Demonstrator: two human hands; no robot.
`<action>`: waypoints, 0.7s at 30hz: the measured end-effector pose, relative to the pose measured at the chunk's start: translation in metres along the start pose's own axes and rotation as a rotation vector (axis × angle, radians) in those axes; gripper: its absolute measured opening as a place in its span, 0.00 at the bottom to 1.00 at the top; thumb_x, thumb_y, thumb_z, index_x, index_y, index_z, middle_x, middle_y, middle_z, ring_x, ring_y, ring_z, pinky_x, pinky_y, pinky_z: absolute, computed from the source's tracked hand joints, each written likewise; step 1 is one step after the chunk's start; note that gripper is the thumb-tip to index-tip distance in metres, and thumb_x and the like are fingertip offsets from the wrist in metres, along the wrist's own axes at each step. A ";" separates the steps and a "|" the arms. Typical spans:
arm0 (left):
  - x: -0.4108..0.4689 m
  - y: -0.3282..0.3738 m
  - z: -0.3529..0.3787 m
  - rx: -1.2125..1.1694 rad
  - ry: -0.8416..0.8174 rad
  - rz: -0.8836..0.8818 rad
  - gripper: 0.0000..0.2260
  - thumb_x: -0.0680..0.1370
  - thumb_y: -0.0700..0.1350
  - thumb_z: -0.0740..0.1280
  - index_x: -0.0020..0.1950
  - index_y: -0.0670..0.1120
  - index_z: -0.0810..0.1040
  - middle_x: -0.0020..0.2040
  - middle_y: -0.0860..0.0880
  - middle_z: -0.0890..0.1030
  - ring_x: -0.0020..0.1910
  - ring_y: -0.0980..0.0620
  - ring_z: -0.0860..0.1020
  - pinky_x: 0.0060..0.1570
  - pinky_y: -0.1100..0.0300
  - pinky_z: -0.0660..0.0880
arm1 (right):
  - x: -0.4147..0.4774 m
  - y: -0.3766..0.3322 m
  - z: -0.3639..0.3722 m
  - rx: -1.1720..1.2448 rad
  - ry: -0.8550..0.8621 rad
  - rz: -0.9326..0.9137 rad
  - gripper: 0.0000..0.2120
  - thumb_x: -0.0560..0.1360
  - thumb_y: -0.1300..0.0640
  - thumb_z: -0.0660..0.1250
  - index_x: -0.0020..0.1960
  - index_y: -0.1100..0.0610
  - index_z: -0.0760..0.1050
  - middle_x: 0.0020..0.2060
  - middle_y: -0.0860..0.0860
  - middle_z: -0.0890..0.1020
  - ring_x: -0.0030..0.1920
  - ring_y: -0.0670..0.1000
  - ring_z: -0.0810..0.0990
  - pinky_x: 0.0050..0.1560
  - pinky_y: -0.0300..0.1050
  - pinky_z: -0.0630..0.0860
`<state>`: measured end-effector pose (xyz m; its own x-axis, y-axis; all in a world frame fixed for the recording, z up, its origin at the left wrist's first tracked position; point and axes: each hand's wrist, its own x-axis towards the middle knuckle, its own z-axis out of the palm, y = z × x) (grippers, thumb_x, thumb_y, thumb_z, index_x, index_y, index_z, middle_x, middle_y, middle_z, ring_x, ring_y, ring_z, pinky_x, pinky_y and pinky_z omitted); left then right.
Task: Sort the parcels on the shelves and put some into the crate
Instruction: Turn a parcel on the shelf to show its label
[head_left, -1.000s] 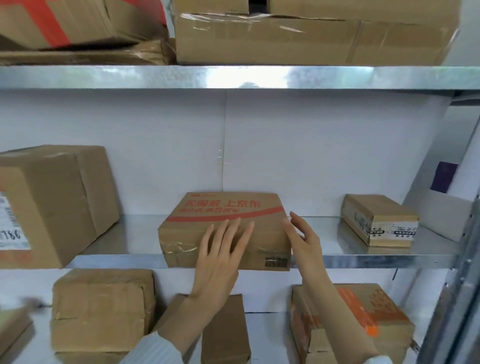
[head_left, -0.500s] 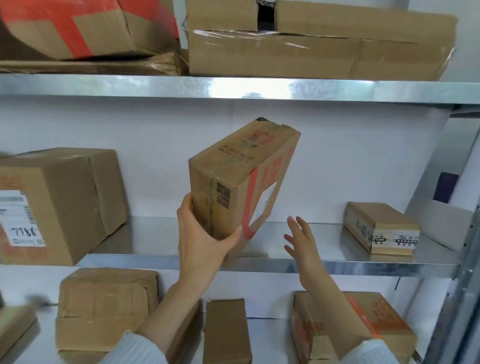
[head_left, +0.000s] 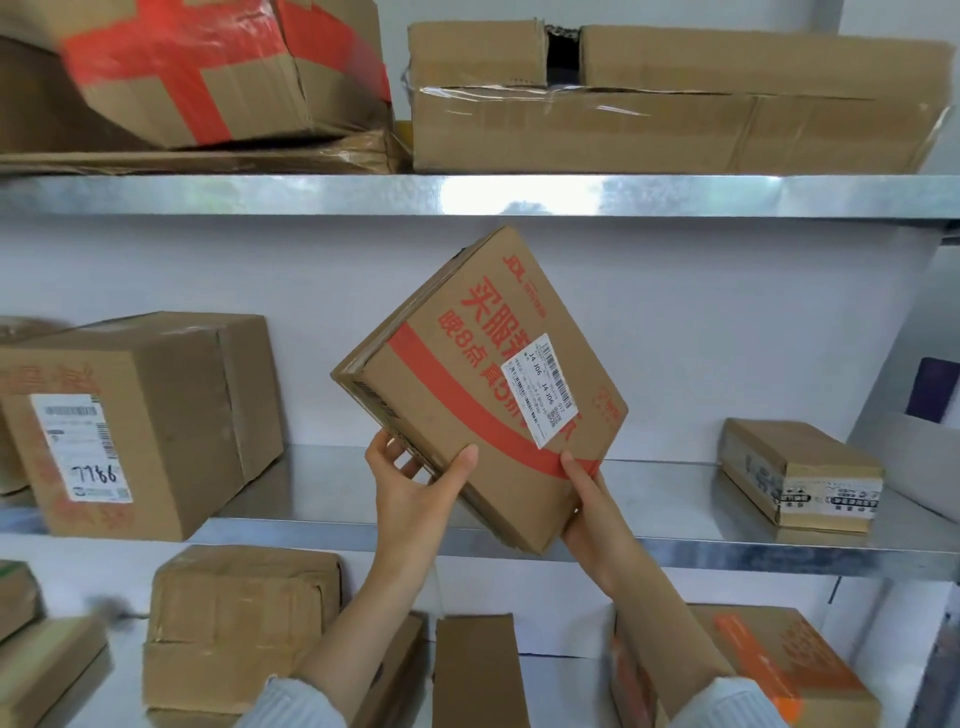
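A flat cardboard parcel (head_left: 467, 395) with red print and a white barcode label is held tilted in the air, in front of the middle shelf (head_left: 649, 545). My left hand (head_left: 415, 488) grips its lower left edge, thumb on the printed face. My right hand (head_left: 589, 509) holds its lower right corner from below, thumb on the red stripe. The labelled face is turned towards me. No crate is in view.
On the middle shelf stand a big labelled box (head_left: 140, 426) at left and a small box (head_left: 800, 473) at right. Taped boxes (head_left: 670, 98) fill the top shelf. Several parcels (head_left: 239, 629) lie on the bottom shelf under my arms.
The parcel was lifted off the middle shelf by my left hand and turned so its labelled face shows. My right hand, open and apart before, now holds its lower corner.
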<state>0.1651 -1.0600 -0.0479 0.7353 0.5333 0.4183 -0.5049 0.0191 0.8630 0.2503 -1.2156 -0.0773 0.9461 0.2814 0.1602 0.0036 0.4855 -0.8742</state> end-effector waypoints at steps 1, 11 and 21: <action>0.001 -0.001 -0.001 -0.011 -0.006 -0.005 0.32 0.70 0.43 0.75 0.68 0.51 0.61 0.62 0.54 0.73 0.57 0.62 0.75 0.39 0.75 0.75 | 0.001 0.002 0.000 0.022 -0.015 0.000 0.19 0.78 0.48 0.64 0.68 0.43 0.69 0.62 0.46 0.80 0.62 0.47 0.78 0.56 0.47 0.76; 0.015 -0.015 -0.022 -0.056 -0.070 -0.111 0.38 0.64 0.55 0.74 0.71 0.53 0.62 0.63 0.54 0.75 0.63 0.56 0.75 0.56 0.63 0.72 | 0.007 0.007 0.011 0.071 -0.063 0.064 0.21 0.75 0.45 0.65 0.66 0.50 0.73 0.58 0.51 0.83 0.60 0.52 0.81 0.63 0.54 0.74; 0.077 0.010 -0.073 0.405 0.013 0.157 0.24 0.77 0.52 0.68 0.71 0.56 0.67 0.66 0.58 0.73 0.63 0.58 0.72 0.63 0.57 0.70 | 0.026 -0.017 0.005 -0.233 0.050 -0.214 0.34 0.64 0.48 0.77 0.68 0.50 0.71 0.59 0.49 0.82 0.58 0.49 0.81 0.58 0.49 0.78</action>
<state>0.1832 -0.9574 -0.0277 0.6565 0.5138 0.5523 -0.3902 -0.3952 0.8316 0.2738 -1.2124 -0.0563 0.9306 0.1498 0.3338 0.2726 0.3249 -0.9056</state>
